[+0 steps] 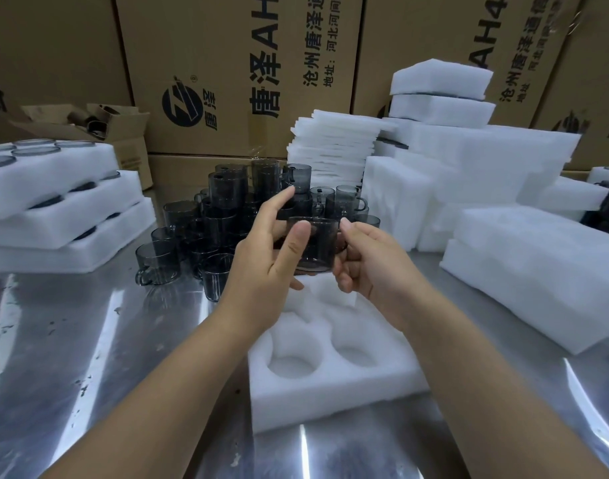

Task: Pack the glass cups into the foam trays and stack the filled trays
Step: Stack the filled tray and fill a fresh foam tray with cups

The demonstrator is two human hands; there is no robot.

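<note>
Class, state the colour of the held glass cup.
The handled glass cup is smoky transparent grey; head view.

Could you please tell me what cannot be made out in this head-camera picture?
- Head view: the foam tray's far pockets, hidden behind the left hand, right hand and the glass cup they hold.
- Head view: the cup's handle, mostly covered by the right hand's fingers.
- Head view: the filled trays stacked at left, cut off by the frame edge.

The left hand (268, 267) and right hand (372, 271) cover the far pockets of the foam tray (330, 399) at lower centre and the right side of the glass cup (316, 247). The print on the cartons (206, 63) runs off the top edge.
</note>
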